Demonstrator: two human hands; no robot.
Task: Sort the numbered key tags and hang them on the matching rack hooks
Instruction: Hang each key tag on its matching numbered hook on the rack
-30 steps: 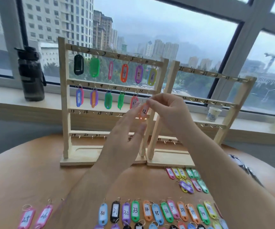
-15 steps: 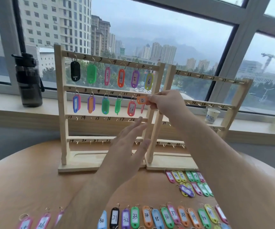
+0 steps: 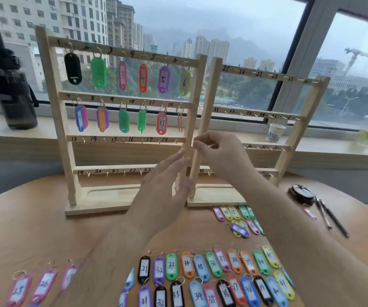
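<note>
Leftmost, pale wooden four-rail key rack (image 3: 54, 111), top two rails filled with coloured plastic tags (image 3: 142, 78), third-rail hooks (image 3: 123, 141) numbered 13 to 18 bare. At hook 12, reddish key tag (image 3: 180, 121) hanging edge-on from its ring. Lower down, left hand (image 3: 161, 196) open, fingers straight, touching nothing. Right hand (image 3: 223, 156) fingers curled to thumb, apparently empty. Probably best: draw both hands back clear of that tag, then pinch pink tag marked 13 (image 3: 218, 213) by its ring, below second wooden rack (image 3: 293, 120).
</note>
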